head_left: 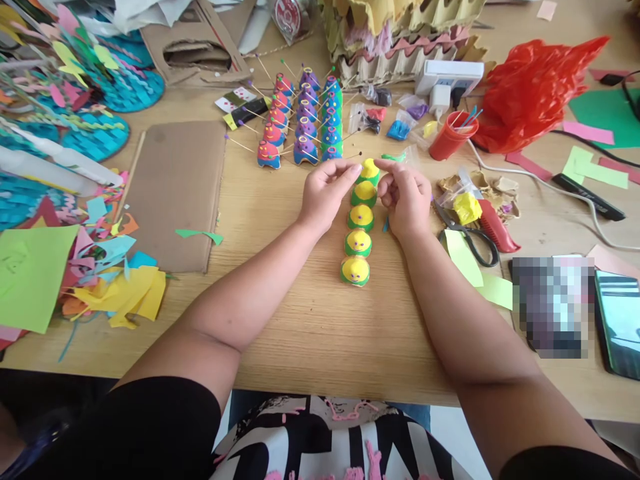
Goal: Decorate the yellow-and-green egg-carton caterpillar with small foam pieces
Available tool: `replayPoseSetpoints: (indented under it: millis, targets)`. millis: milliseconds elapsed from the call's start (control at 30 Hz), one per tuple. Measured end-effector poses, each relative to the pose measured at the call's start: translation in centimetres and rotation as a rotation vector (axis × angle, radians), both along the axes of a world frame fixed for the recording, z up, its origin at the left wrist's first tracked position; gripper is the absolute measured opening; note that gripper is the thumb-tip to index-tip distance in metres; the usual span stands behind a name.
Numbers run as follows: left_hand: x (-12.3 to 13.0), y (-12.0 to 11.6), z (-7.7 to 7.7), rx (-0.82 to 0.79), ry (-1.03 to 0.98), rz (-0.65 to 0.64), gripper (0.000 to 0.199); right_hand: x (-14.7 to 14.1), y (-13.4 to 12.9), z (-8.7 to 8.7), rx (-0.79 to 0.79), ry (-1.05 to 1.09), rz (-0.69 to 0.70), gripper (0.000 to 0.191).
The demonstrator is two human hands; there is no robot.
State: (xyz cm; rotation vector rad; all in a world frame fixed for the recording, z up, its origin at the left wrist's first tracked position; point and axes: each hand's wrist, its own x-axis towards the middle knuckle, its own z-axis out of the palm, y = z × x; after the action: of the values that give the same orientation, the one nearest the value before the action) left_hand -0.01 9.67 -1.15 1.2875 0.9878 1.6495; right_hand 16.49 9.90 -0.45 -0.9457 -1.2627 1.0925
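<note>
Several small yellow and green figures form a column on the wooden table, the nearest with a face on its yellow top. At the far end of the column, my left hand has thumb and forefinger pinched together beside the farthest figure; anything between those fingertips is too small to make out. My right hand is on the other side of that figure, forefinger pointing to its top and the other fingers curled. Whether it holds something is hidden. Behind stand rows of red, purple and green-blue figures with pins.
A brown cardboard sheet lies left, beside paper scraps. On the right are a red cup, scissors, a red plastic bag, a white cable and a phone. Egg cartons stand at the back.
</note>
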Motion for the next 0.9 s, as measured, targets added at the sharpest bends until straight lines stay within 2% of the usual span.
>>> replayPoseSetpoints:
  millis: [200,400,700,800,900]
  targets:
    - [-0.1,-0.6,0.4,0.090,0.059,-0.053,0.049,-0.2,0.2,0.3,-0.042,0.054,0.001,0.063]
    - [-0.1,-1.4,1.4,0.036,0.135,-0.096,0.052,-0.5,-0.1,1.1,-0.101,0.028,-0.022,0.061]
    - [0.0,-1.9,2.5,0.014,0.116,-0.130,0.057,-0.5,-0.1,1.3,-0.104,0.052,-0.015,0.060]
    - [-0.5,-2.8,2.9,0.003,0.199,-0.131,0.049,-0.6,-0.2,1.4,-0.112,0.089,-0.003,0.059]
    - [-1.7,-4.4,3.4,0.041,0.410,-0.086,0.027,-0.6,-0.2,1.4,-0.114,0.116,0.019,0.059]
